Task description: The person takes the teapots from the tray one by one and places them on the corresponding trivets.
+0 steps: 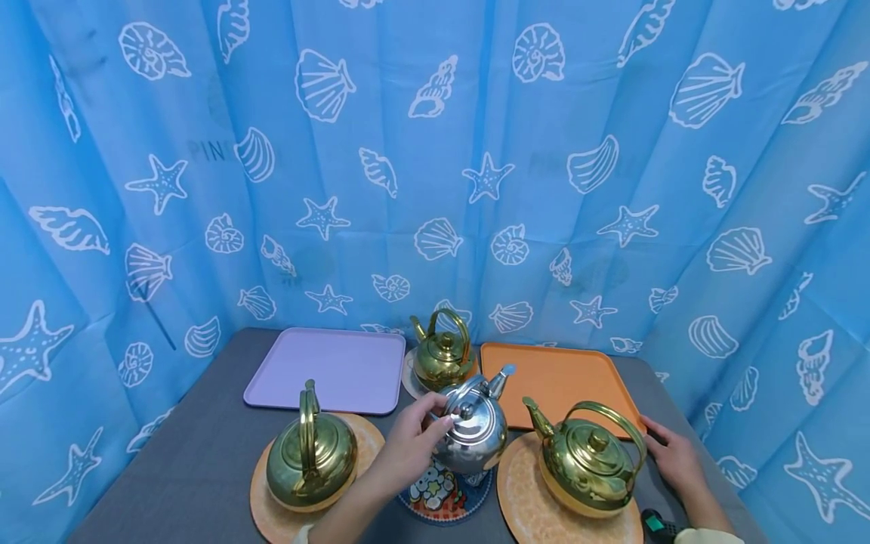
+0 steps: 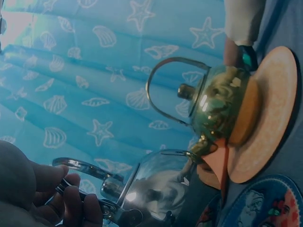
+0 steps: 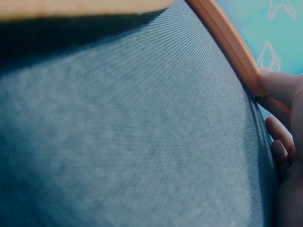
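Note:
My left hand [image 1: 410, 444] grips the handle of a silver kettle [image 1: 479, 438], which is held above a round blue placemat [image 1: 445, 505] with a cartoon print. In the left wrist view, curled fingers [image 2: 71, 203] wrap the metal handle. The kettle's spout points away to the right, near the orange tray [image 1: 564, 378]. At that tray's near right corner, my right hand [image 1: 674, 459] pinches the rim between thumb and fingers; the right wrist view shows the thumb [image 3: 279, 87] on the tray edge [image 3: 232, 47].
Gold kettles stand on round mats: one at left [image 1: 313, 461], one at right [image 1: 590, 465], a smaller one [image 1: 445, 361] at the back between the trays. A purple tray [image 1: 329, 370] lies back left. A blue shell-patterned curtain [image 1: 435, 189] surrounds the grey table [image 1: 183, 468].

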The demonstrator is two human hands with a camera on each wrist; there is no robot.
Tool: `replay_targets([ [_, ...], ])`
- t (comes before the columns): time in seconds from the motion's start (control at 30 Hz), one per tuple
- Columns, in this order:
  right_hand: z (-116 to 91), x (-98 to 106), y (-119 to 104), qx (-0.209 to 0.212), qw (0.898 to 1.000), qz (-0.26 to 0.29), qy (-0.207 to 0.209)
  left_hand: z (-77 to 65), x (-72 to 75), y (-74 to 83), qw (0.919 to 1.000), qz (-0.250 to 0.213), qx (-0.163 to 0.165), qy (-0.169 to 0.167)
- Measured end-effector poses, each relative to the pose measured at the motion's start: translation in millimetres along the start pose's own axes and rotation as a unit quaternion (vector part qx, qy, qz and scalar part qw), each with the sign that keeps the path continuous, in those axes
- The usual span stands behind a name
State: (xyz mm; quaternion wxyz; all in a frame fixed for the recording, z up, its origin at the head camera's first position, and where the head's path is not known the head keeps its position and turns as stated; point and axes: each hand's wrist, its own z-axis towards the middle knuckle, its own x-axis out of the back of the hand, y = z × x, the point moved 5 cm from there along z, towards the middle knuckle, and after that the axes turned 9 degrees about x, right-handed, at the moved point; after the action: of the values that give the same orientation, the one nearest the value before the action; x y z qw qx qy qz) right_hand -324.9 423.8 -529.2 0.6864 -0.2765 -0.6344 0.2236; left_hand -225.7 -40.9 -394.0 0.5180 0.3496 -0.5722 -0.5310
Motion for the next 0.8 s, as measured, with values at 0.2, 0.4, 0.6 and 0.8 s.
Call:
replay_targets([
  [0.2, 0, 0, 0, 0.001, 1.000, 0.000, -0.001, -5.4, 3.2, -9.1, 0.9999, -0.003, 0.015, 0.000],
  [0.4, -1, 0, -3, 0.003, 1.000, 0.006, -0.003, -11.6, 6.6, -17.4, 0.9996, 0.005, 0.027, 0.007],
  [0.6, -1, 0, -4, 0.004, 1.000, 0.009, -0.003, -17.1, 8.3, -27.8, 0.9993, -0.008, 0.036, 0.012],
  [0.8, 0, 0, -2, -0.003, 1.000, 0.007, -0.004, -19.4, 11.7, -36.0, 0.9989, -0.011, 0.041, 0.022],
])
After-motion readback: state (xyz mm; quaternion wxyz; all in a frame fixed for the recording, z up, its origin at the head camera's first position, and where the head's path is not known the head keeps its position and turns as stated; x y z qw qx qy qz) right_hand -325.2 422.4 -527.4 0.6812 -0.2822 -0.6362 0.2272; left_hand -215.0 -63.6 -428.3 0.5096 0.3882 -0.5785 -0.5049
